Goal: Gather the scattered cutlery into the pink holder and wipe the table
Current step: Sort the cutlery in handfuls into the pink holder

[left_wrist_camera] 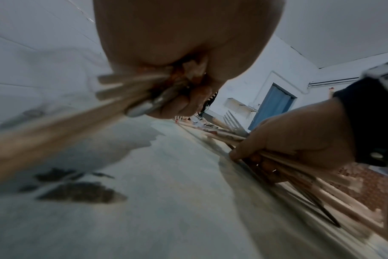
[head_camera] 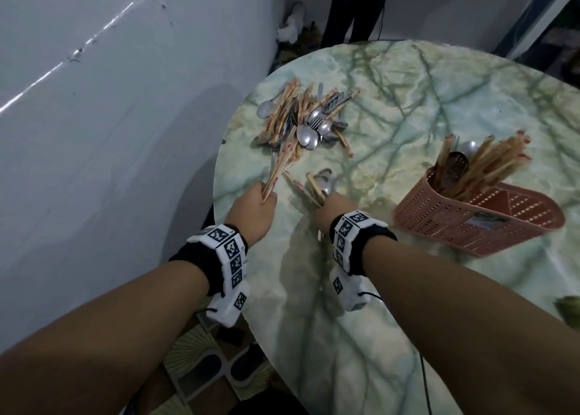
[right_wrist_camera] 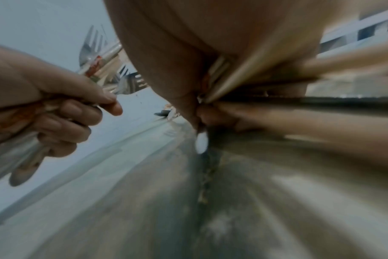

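On a marbled tabletop (head_camera: 392, 100), both hands' fingers clench cutlery bundles, the holder (head_camera: 477, 216) is partly filled, a pile (head_camera: 301, 116) remains, and wiping is undone.

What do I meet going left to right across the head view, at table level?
Left hand gripping a bundle of chopsticks and cutlery → right hand gripping its own bundle → pink holder, already part filled. The loose cutlery pile lies farther back, above both hands.
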`<action>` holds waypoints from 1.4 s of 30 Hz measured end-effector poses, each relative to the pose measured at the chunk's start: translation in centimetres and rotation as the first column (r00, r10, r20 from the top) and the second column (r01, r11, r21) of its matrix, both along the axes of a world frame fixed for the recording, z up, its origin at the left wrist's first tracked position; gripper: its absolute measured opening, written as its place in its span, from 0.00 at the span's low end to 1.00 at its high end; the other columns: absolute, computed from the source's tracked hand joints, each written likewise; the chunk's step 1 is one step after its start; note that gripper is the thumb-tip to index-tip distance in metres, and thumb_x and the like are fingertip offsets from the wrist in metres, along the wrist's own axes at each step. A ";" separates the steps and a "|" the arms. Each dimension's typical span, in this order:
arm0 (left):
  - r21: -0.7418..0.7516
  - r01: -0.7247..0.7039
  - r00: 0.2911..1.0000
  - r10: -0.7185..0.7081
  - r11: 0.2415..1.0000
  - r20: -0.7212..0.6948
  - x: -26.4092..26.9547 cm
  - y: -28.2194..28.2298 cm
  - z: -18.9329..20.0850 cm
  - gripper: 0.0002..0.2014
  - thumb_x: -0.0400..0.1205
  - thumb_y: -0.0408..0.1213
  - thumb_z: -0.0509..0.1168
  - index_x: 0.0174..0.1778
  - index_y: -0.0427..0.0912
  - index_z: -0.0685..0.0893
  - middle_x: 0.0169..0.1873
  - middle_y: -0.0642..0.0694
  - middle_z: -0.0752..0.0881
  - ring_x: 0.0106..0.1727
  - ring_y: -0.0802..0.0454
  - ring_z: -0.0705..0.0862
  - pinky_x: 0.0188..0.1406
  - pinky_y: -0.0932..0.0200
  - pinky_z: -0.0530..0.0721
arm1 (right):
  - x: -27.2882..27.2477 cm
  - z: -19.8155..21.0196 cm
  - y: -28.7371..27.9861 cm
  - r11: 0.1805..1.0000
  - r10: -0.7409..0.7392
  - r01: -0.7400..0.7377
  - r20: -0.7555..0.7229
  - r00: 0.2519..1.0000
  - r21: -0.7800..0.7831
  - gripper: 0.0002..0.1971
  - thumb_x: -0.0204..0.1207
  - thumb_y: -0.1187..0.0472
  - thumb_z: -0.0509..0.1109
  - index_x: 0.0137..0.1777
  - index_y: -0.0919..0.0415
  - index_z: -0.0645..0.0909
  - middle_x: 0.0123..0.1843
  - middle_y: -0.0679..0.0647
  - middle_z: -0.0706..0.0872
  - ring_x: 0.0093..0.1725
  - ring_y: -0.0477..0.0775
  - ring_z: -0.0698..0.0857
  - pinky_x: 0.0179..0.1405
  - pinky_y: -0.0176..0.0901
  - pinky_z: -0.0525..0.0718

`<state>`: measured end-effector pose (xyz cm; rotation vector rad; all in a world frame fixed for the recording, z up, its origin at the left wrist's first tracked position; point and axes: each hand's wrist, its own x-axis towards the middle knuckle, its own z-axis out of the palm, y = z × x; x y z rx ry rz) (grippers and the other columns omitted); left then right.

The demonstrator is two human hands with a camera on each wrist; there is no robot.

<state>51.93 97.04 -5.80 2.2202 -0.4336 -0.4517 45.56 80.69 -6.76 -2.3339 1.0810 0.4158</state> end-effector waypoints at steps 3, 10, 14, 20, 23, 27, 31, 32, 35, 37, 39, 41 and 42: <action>-0.014 0.011 1.000 -0.011 1.000 -0.001 -0.1 -0.2 0.1 0.10 0.89 0.45 0.58 0.48 0.43 0.78 0.36 0.45 0.82 0.41 0.40 0.82 0.43 0.46 0.78 | -0.5 0.6 0.1 0.998 -0.050 0.047 0.087 0.995 0.046 0.14 0.84 0.55 0.64 0.63 0.64 0.74 0.54 0.61 0.83 0.48 0.64 0.85 0.44 0.51 0.84; -0.082 0.009 1.000 -0.009 0.997 0.000 -1.7 -1.4 1.3 0.11 0.90 0.46 0.57 0.52 0.43 0.79 0.41 0.43 0.85 0.44 0.39 0.84 0.43 0.47 0.81 | -3.3 6.4 0.1 0.950 -0.294 0.131 0.669 0.683 0.283 0.06 0.88 0.59 0.62 0.59 0.55 0.67 0.48 0.59 0.88 0.36 0.58 0.89 0.30 0.50 0.88; -0.099 0.034 0.999 -0.032 0.995 0.021 -4.0 -4.2 2.8 0.12 0.89 0.45 0.59 0.53 0.40 0.81 0.44 0.43 0.85 0.47 0.42 0.83 0.44 0.52 0.74 | -6.6 9.9 -0.6 0.983 -0.184 0.089 0.820 0.541 0.162 0.12 0.88 0.50 0.63 0.63 0.57 0.69 0.46 0.50 0.87 0.43 0.56 0.86 0.42 0.52 0.84; -0.266 0.016 0.998 -0.030 0.964 -0.048 -7.9 -10.7 4.9 0.13 0.86 0.50 0.66 0.55 0.43 0.83 0.45 0.47 0.87 0.49 0.44 0.84 0.49 0.53 0.78 | -11.9 11.4 -4.5 0.958 -0.284 0.108 0.828 0.483 0.266 0.10 0.84 0.58 0.63 0.62 0.58 0.71 0.35 0.47 0.78 0.28 0.44 0.76 0.32 0.47 0.80; -0.345 -0.032 0.994 -0.005 0.938 -0.107 -9.7 -14.0 5.8 0.14 0.83 0.51 0.70 0.51 0.43 0.84 0.43 0.46 0.88 0.48 0.43 0.87 0.52 0.50 0.83 | -13.4 11.6 -6.4 0.939 -0.338 0.111 0.818 0.465 0.326 0.15 0.81 0.52 0.62 0.65 0.52 0.72 0.45 0.49 0.83 0.43 0.55 0.85 0.50 0.66 0.89; -0.363 -0.086 0.993 0.048 0.928 -0.112 -11.5 -17.2 6.8 0.14 0.84 0.51 0.68 0.49 0.43 0.84 0.38 0.43 0.86 0.47 0.37 0.87 0.52 0.45 0.85 | -15.1 12.4 -8.7 0.899 -0.429 0.082 0.831 0.354 0.430 0.14 0.87 0.56 0.62 0.69 0.58 0.67 0.40 0.57 0.84 0.37 0.63 0.89 0.45 0.63 0.92; -0.351 -0.143 0.986 0.101 0.925 -0.135 -12.1 -18.5 6.9 0.11 0.83 0.48 0.71 0.49 0.43 0.84 0.42 0.45 0.88 0.49 0.41 0.87 0.51 0.53 0.81 | -15.5 13.4 -10.8 0.922 -0.387 0.110 0.867 0.315 0.371 0.14 0.87 0.54 0.63 0.69 0.52 0.67 0.44 0.51 0.82 0.41 0.57 0.84 0.46 0.64 0.89; -0.350 -0.147 0.984 0.101 0.925 -0.147 -12.0 -18.6 6.9 0.12 0.81 0.49 0.73 0.47 0.44 0.84 0.41 0.46 0.88 0.48 0.43 0.87 0.51 0.53 0.82 | -15.4 13.6 -11.1 0.933 -0.361 0.131 0.879 0.313 0.336 0.14 0.86 0.52 0.63 0.67 0.50 0.67 0.46 0.48 0.82 0.42 0.54 0.83 0.46 0.63 0.89; -0.321 -0.082 0.985 0.028 0.944 -0.169 -11.5 -19.1 7.1 0.15 0.76 0.53 0.78 0.44 0.46 0.84 0.41 0.47 0.88 0.43 0.47 0.85 0.47 0.54 0.81 | -15.0 14.4 -11.8 0.936 -0.342 0.173 0.906 0.248 0.306 0.09 0.87 0.50 0.63 0.59 0.52 0.68 0.40 0.47 0.81 0.37 0.53 0.81 0.40 0.59 0.85; -0.273 -0.014 0.982 -0.038 0.962 -0.183 -11.4 -19.4 7.3 0.13 0.79 0.49 0.77 0.47 0.43 0.87 0.40 0.46 0.88 0.41 0.48 0.84 0.43 0.56 0.78 | -14.3 14.9 -12.2 0.935 -0.330 0.213 0.918 0.221 0.284 0.10 0.87 0.50 0.62 0.58 0.54 0.67 0.39 0.48 0.80 0.36 0.54 0.82 0.39 0.59 0.85; -0.238 0.022 0.982 -0.066 0.971 -0.178 -11.4 -19.6 7.4 0.09 0.82 0.45 0.74 0.45 0.43 0.87 0.34 0.47 0.86 0.37 0.46 0.82 0.39 0.57 0.76 | -13.5 15.2 -12.5 0.929 -0.333 0.237 0.922 0.199 0.284 0.11 0.88 0.49 0.61 0.58 0.55 0.66 0.39 0.48 0.80 0.36 0.56 0.82 0.38 0.62 0.88; -0.222 0.032 0.984 -0.070 0.974 -0.165 -11.3 -19.8 7.4 0.10 0.83 0.44 0.73 0.38 0.45 0.84 0.28 0.48 0.81 0.30 0.47 0.78 0.32 0.57 0.72 | -12.5 15.3 -13.0 0.928 -0.329 0.247 0.925 0.188 0.280 0.12 0.87 0.48 0.61 0.57 0.55 0.66 0.39 0.49 0.79 0.35 0.56 0.81 0.38 0.66 0.88; -0.219 0.029 0.984 -0.067 0.975 -0.166 -11.3 -19.9 7.3 0.12 0.83 0.43 0.72 0.35 0.45 0.82 0.26 0.49 0.80 0.28 0.47 0.77 0.31 0.57 0.71 | -12.2 15.4 -13.2 0.932 -0.313 0.255 0.929 0.197 0.260 0.11 0.88 0.49 0.61 0.57 0.56 0.65 0.40 0.49 0.80 0.35 0.55 0.81 0.38 0.64 0.88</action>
